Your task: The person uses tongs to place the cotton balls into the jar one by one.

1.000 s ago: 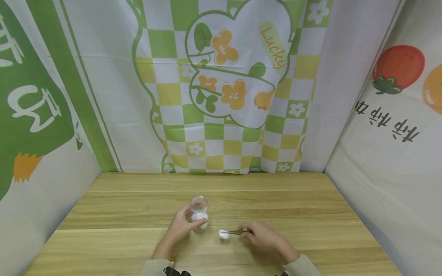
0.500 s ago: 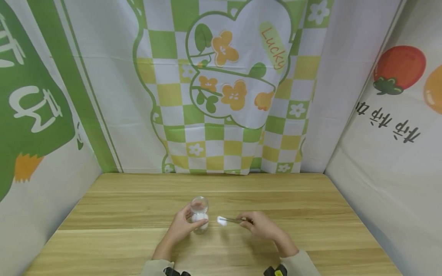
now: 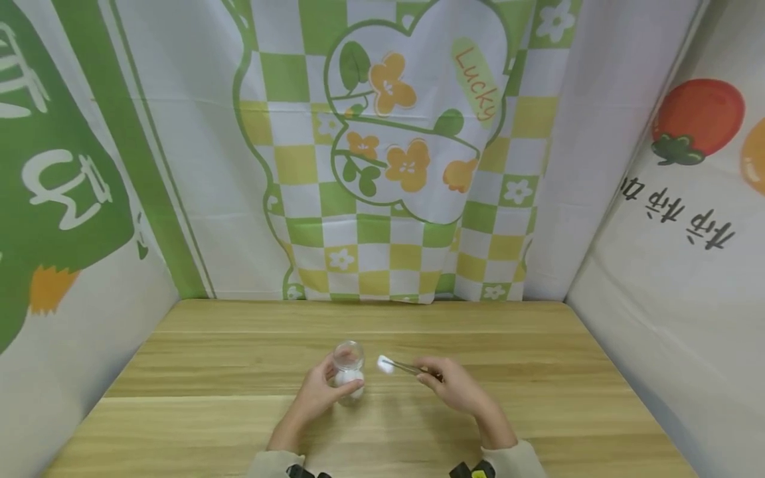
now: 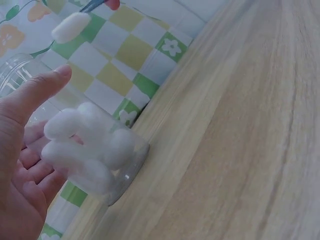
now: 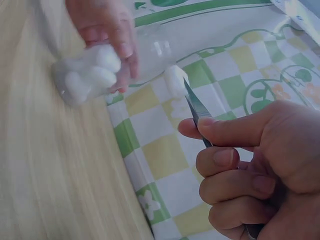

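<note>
My left hand [image 3: 317,393] grips a clear, open-topped jar [image 3: 349,362] standing on the table, thumb across its near side and fingers round the back. Several white cotton balls [image 4: 90,150] fill the jar's lower part. With thumb and fingers my right hand [image 3: 453,384] pinches metal tweezers [image 5: 196,107], which point left. Between the tweezers' tips is a single cotton ball [image 3: 385,364], raised off the table just right of the jar's mouth and apart from it. In the left wrist view that held cotton ball [image 4: 71,27] appears above the jar's rim.
The wooden table [image 3: 251,345] reaches back to a hanging checkered cloth [image 3: 370,259]. Printed white cloth walls stand on the left and on the right [image 3: 669,285].
My right hand has lifted the cotton ball in the tweezers from near the tabletop up to about the height of the jar's mouth. The left hand and jar stay in place.
</note>
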A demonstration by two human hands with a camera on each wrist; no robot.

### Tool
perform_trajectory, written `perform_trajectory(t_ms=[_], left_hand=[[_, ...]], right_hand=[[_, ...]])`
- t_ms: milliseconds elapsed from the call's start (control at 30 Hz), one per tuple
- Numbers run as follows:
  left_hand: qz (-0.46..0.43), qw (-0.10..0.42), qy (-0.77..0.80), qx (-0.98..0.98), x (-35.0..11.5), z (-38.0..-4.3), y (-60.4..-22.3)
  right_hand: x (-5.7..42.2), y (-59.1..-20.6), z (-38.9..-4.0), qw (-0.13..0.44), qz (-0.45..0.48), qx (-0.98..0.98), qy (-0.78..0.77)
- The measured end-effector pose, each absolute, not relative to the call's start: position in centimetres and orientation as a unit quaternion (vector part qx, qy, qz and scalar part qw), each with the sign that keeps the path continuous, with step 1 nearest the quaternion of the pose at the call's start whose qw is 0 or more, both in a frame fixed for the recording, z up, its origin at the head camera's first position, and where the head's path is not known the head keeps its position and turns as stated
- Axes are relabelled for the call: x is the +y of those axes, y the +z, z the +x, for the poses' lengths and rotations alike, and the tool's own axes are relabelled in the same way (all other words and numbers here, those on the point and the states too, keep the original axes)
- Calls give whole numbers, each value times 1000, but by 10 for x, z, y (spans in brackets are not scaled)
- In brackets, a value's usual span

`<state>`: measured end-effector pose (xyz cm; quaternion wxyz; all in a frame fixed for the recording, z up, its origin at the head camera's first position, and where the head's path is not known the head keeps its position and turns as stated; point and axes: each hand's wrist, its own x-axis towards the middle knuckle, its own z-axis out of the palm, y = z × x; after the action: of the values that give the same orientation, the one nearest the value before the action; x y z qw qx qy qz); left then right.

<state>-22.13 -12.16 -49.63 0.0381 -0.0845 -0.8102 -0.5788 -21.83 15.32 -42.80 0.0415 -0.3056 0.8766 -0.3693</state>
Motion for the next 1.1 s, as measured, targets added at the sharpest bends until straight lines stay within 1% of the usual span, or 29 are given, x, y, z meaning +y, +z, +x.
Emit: perform_trajectory(t_ms=[133, 333, 667, 867, 1100], left_hand=[[-86, 39, -584, -807, -118, -221, -497], [-93, 40, -583, -806, -115, -221, -498], [-100, 21, -573, -813, -133, -222, -496], [-97, 2, -578, -810, -135, -222, -496], [-118, 9, -574, -810, -131, -223, -497]], right_hand=[[152, -434, -218, 22, -306, 875, -375], [152, -432, -217, 27, -276, 880, -385], [151, -425, -215, 8, -264, 881, -393], [152, -421, -214, -6, -258, 883, -391], [152, -419, -213, -15, -254, 882, -396]])
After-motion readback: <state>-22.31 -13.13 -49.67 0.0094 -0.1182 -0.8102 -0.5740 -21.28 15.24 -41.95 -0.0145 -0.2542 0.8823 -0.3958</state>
